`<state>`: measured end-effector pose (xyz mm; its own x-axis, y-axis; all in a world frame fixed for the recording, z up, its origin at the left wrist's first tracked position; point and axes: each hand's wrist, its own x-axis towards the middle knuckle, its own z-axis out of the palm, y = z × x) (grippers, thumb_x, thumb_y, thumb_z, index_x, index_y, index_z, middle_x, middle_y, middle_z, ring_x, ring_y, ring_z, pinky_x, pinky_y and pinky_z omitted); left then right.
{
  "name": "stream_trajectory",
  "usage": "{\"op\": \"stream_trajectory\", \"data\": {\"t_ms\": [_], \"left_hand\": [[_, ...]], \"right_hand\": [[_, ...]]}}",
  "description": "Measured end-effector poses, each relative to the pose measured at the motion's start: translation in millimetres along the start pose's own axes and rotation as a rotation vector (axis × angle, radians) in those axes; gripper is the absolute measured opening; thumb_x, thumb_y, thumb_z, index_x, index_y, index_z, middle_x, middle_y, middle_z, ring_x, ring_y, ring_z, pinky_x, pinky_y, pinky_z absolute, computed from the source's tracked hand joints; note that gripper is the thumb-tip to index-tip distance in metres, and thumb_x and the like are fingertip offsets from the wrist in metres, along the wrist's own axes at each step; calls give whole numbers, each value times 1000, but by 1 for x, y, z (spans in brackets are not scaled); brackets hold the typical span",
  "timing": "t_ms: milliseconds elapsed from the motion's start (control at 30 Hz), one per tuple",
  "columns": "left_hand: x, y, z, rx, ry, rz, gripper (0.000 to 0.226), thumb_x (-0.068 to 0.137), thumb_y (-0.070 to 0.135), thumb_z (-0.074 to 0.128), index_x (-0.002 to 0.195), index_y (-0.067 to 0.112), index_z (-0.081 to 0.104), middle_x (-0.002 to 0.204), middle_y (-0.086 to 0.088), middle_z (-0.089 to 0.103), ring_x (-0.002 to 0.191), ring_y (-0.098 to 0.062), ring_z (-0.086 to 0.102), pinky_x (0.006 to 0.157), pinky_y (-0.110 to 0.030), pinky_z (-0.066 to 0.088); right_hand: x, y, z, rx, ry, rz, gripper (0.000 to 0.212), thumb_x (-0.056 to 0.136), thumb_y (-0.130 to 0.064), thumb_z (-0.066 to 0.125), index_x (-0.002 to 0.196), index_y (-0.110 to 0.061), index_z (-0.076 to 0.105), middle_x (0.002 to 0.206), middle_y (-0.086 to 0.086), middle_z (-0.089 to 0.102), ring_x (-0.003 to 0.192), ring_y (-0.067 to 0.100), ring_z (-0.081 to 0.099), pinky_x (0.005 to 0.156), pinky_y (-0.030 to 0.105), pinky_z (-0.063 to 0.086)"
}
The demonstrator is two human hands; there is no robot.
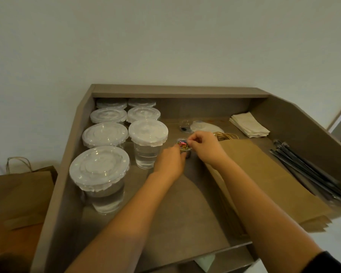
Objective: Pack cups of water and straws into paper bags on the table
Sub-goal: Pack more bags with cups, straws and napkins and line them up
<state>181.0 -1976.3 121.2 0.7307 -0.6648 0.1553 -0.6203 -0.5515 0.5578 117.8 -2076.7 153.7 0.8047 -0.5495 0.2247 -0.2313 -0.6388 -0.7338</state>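
Observation:
Several lidded clear cups of water stand at the table's left, the nearest cup point(100, 178) in front and another cup point(147, 143) beside my hands. A stack of flat brown paper bags point(264, 174) lies on the right, with black wrapped straws point(307, 174) along the right wall. My left hand point(170, 162) grips a small clear tub of coloured paper clips point(183, 146) from the near side. Just over the tub's open top, my right hand point(203, 146) pinches at the clips with its fingertips.
White napkins point(249, 125) lie at the back right. A small clear lid point(185, 128) and a white disc point(205, 127) sit behind the tub. A standing paper bag point(22, 192) is on the floor at the left. Raised walls border the table point(185, 213).

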Motion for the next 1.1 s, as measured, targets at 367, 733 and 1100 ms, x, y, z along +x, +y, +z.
{"op": "stream_trajectory", "data": {"t_ms": [367,733,1100], "left_hand": [[-121,3,-9,-365,135,10,22,94,16,50,74,20,59,71,-5,60,69,-23,56,63,-37,43],[-260,-33,-42,-126,-58,-45,23,98,22,44,87,17,64,84,-9,66,79,-25,61,74,-42,51],[-387,-167,-96,96,-136,-279,26,97,28,43,88,17,65,85,-2,65,80,-21,60,71,-37,52]], "right_hand": [[-118,-26,1,179,-88,-98,16,90,-10,58,77,-19,60,70,-7,59,63,0,53,55,8,41],[-238,-53,46,122,-296,-98,14,91,-22,56,80,-29,59,77,-9,63,69,0,57,61,13,38],[-332,-123,186,63,-467,-99,24,94,-18,52,73,-30,51,74,-11,55,65,1,52,52,9,36]]}}
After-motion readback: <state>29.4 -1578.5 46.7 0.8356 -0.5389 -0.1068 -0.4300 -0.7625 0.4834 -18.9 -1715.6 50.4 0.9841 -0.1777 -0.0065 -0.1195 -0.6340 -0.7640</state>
